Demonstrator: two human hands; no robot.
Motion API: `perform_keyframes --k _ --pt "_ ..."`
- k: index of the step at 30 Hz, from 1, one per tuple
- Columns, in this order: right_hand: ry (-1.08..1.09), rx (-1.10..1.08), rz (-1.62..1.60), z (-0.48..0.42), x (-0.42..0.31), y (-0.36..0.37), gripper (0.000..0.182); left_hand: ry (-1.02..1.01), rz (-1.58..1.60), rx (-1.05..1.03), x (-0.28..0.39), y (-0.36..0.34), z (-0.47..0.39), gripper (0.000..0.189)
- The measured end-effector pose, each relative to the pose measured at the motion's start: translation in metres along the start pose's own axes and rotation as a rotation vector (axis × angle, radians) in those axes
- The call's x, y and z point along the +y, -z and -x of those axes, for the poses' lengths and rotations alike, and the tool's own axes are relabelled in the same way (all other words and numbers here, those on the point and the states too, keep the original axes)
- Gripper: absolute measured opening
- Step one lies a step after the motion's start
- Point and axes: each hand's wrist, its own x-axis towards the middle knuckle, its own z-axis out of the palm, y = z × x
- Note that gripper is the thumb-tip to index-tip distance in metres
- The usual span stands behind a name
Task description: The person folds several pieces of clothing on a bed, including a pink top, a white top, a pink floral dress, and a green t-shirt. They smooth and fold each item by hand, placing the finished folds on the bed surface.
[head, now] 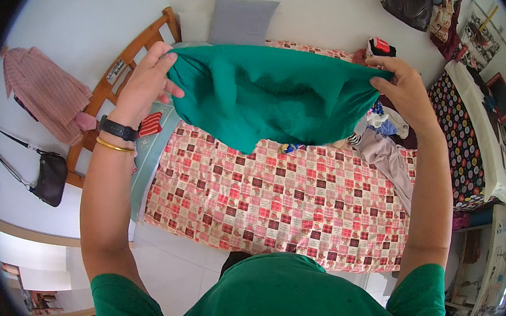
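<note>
A green cloth garment (281, 97) is stretched out in the air above the bed. My left hand (146, 79) pinches its upper left corner between thumb and fingers. Its upper right corner is gripped by my right hand (399, 87). The cloth sags in folds between the two hands, and its lower edge hangs unevenly. Behind and below it lies a bed covered with a red, pink and white checked bedspread (276, 197). The garment hides part of the bed and some of the clothes on it.
Rumpled clothes (384, 125) lie on the bed's right side, and a striped red cloth (151, 123) near the wooden headboard (148, 33). A grey pillow (243, 20) leans on the wall. A black handbag (51, 179) hangs at left; a cluttered table (500, 154) stands at right.
</note>
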Motion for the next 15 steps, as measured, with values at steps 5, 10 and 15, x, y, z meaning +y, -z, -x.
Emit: perform_keyframes --k 5,10,15 --pt "-0.171 0.094 -0.042 -0.037 0.02 0.014 0.022 -0.433 -0.573 0.209 0.002 0.016 -0.048 0.02" --pt "0.457 0.734 0.218 -0.014 -0.051 0.024 0.019 -1.162 -0.503 0.902 0.047 0.02 -0.004 0.026" --pt "-0.369 -0.909 0.649 0.164 0.102 -0.094 0.02 -0.087 -1.179 -0.853 -0.255 -0.111 0.055 0.032"
